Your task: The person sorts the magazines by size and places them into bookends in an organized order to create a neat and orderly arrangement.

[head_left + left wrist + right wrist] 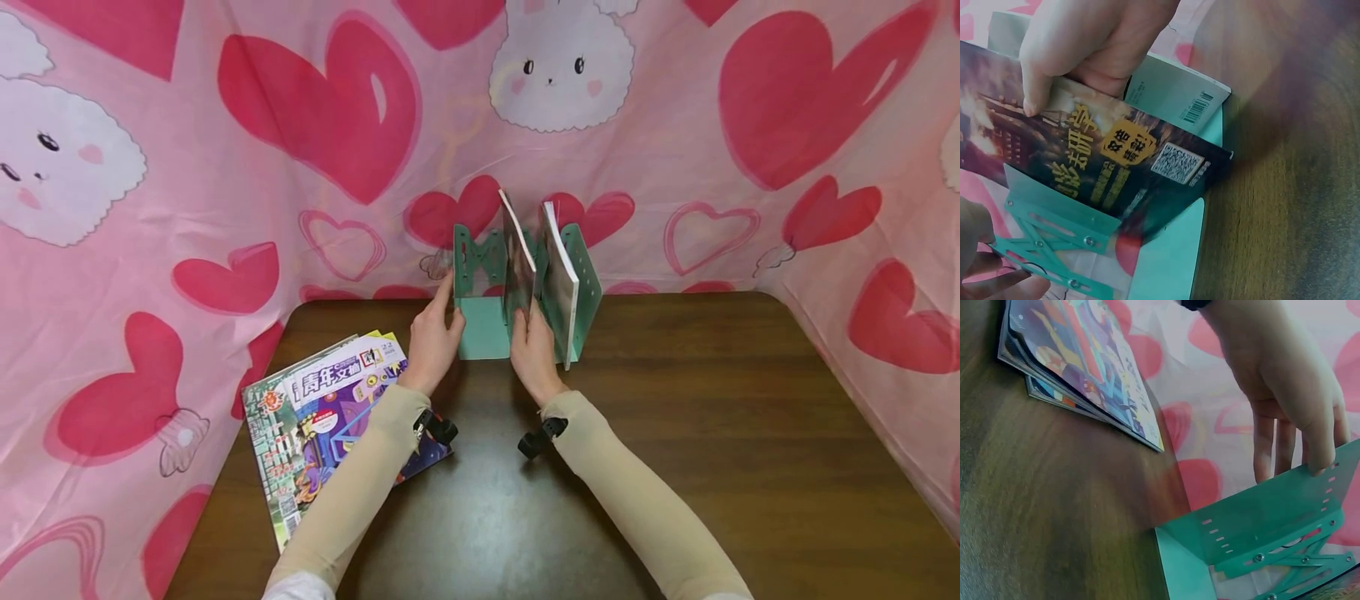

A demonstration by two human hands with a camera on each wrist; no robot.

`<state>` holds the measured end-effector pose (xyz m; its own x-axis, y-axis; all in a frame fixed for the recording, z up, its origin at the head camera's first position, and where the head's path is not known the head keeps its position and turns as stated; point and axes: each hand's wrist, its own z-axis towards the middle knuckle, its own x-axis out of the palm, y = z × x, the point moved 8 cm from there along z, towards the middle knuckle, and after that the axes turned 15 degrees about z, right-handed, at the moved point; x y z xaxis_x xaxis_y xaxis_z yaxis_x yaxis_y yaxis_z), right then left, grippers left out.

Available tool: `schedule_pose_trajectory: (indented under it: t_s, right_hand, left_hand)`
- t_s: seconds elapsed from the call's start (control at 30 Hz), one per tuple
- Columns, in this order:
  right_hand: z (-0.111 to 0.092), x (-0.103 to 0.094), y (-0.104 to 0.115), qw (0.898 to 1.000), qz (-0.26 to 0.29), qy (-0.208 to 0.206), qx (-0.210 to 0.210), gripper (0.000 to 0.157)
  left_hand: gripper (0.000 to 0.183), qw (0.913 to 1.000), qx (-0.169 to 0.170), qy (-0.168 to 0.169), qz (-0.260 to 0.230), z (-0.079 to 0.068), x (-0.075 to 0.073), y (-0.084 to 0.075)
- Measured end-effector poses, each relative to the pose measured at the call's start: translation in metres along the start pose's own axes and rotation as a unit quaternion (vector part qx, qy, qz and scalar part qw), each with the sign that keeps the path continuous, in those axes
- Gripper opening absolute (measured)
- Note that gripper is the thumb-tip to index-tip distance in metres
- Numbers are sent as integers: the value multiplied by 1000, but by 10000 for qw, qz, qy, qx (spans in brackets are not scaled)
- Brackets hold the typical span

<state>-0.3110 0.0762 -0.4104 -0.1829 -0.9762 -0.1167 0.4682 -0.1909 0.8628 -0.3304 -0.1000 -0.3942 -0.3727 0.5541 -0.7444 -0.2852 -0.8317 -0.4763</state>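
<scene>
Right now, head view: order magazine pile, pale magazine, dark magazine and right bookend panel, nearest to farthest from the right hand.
1. Dark magazine, held
2. Pale magazine, just right
3. Right bookend panel, farther right
4. Magazine pile, far left

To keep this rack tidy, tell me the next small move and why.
I'd probably slide the held magazine right, toward the other magazine. The right hand pinches it, a gap shows between the two, and the left hand grips the left end of the rack, which could steady it. Closing that gap would likely leave more room on the left.
</scene>
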Motion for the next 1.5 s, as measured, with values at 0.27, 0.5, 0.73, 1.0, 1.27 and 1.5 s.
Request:
schedule_pose_trajectory:
  t_s: [0.27, 0.5, 0.73, 1.0, 1.27, 1.5]
  right_hand:
    - [0, 3, 3, 9996, -18, 62, -282, 45]
    - [-3, 3, 3, 9996, -150, 144, -211, 48]
    - [-4, 6, 7, 9985, -150, 264, -456, 54]
    - [0, 11, 6, 9971, -269, 444, -550, 53]
    - [-5, 8, 3, 9983, -192, 486, -269, 58]
    - [-12, 0, 0, 9987, -120, 465, -189, 53]
  left_hand:
    - [63, 10000, 9, 43, -20, -1, -2, -2]
    - [64, 10000, 9, -12, 9, -1, -3, -2]
    - [63, 9999, 86, -71, -38, -2, -4, -4]
    - [62, 9999, 93, -77, -54, -1, -5, -4]
    - [61, 9998, 94, -98, -130, -3, -4, -3]
    - [56, 9999, 40, 18, -116, -4, -3, 0]
